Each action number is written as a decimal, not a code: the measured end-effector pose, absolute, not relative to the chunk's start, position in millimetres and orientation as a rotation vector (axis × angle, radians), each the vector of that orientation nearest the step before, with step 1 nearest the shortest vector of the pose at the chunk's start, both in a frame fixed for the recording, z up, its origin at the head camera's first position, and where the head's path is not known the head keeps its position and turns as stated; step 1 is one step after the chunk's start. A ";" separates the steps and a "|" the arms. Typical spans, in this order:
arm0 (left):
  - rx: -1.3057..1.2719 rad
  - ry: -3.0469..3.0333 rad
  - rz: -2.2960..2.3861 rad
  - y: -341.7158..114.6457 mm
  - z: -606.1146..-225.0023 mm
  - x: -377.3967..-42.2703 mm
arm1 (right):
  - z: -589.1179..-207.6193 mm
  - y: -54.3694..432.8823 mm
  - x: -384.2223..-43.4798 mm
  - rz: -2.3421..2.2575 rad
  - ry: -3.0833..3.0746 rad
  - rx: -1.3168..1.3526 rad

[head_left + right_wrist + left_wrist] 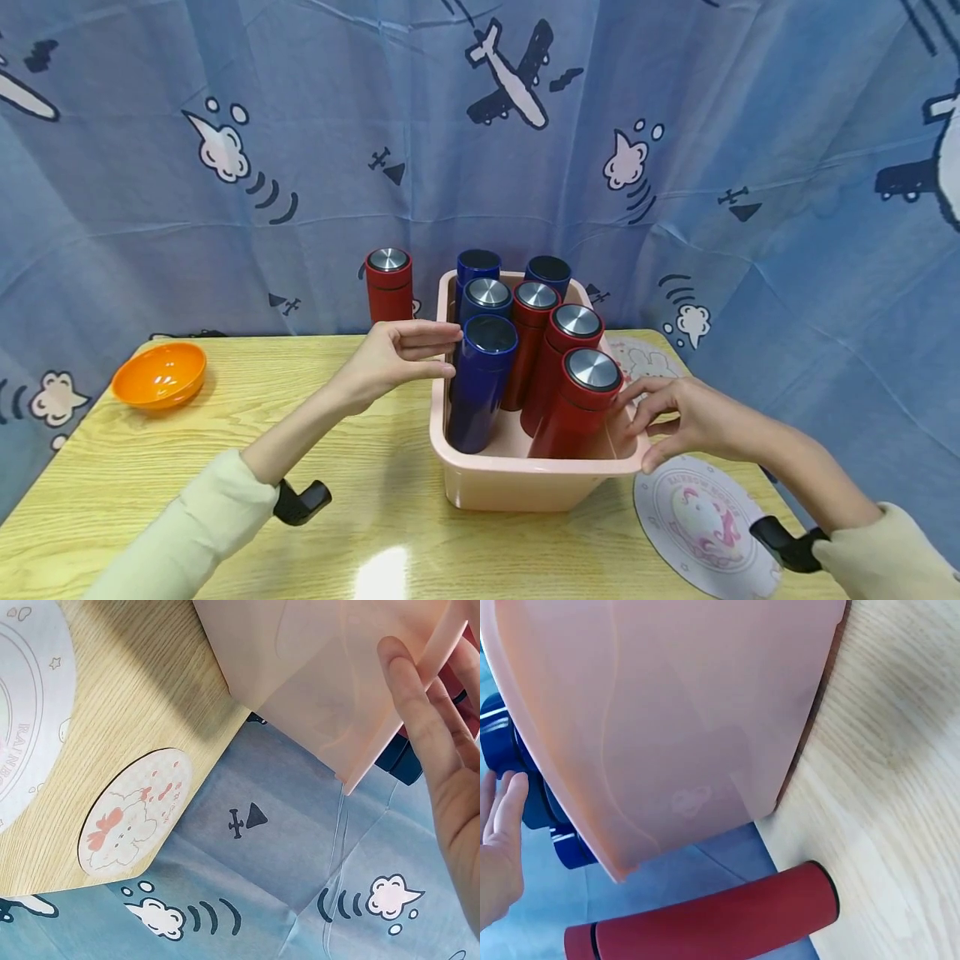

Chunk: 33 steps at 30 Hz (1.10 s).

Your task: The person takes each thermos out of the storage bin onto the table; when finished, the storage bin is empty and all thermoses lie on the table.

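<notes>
A pink plastic bin point(517, 487) stands on the table, packed with upright blue and red vacuum flasks. My left hand point(401, 354) is at the bin's left rim, its straight fingertips right beside the top of the front blue flask point(480, 392), thumb held apart below. In the left wrist view those fingers reach the blue lids over the rim. My right hand point(686, 417) pinches the bin's right rim near the front corner, thumb outside and fingers inside, close to the front red flask point(577, 408). The right wrist view shows the thumb point(405, 675) against the outer wall.
Another red flask point(390, 292) stands behind the bin's left side, near the back edge. An orange bowl point(161, 379) sits at the far left. A round unicorn mat point(705, 529) lies at the right front, a rabbit mat point(139, 814) behind it. A blue patterned curtain point(337, 167) hangs behind.
</notes>
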<state>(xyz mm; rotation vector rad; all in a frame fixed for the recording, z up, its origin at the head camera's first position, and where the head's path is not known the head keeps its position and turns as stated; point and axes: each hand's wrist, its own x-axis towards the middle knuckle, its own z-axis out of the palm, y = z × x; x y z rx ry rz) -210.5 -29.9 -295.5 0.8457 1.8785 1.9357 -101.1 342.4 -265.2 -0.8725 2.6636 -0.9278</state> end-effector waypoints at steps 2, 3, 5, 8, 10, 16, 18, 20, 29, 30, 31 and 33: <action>0.834 1.886 1.947 -26.6 -294.0 -213.3 | -265.6 342.3 -101.0 -0.930 2.662 -0.876; 0.829 1.886 1.954 -25.3 -293.3 -214.9 | -265.6 342.2 -101.0 -0.932 2.660 -0.874; 0.826 1.883 1.959 -23.4 -291.7 -218.3 | -265.3 342.2 -100.7 -0.935 2.657 -0.872; 0.829 1.859 1.942 -20.9 -290.6 -224.5 | -265.0 342.2 -100.7 -0.933 2.659 -0.873; 0.853 1.830 1.920 -19.0 -291.3 -230.1 | -264.9 342.1 -100.9 -0.928 2.666 -0.875; 0.939 1.777 1.825 -13.8 -295.5 -246.9 | -264.7 342.0 -101.1 -0.930 2.664 -0.871; 0.956 1.782 1.796 -13.0 -297.2 -251.0 | -264.7 341.8 -101.2 -0.935 2.660 -0.868; 0.957 1.784 1.783 -12.9 -298.2 -253.6 | -264.9 341.2 -101.5 -0.940 2.656 -0.866; 0.962 1.818 1.741 -11.3 -301.3 -258.3 | -264.4 340.8 -102.3 -0.934 2.656 -0.870; 0.965 1.823 1.731 -10.4 -301.0 -258.3 | -264.4 340.9 -102.2 -0.936 2.654 -0.870; 0.967 1.829 1.721 -9.3 -300.5 -258.2 | -264.5 341.1 -102.1 -0.938 2.652 -0.871; 0.983 1.841 1.691 -7.6 -299.3 -257.5 | -264.7 341.2 -101.7 -0.942 2.648 -0.871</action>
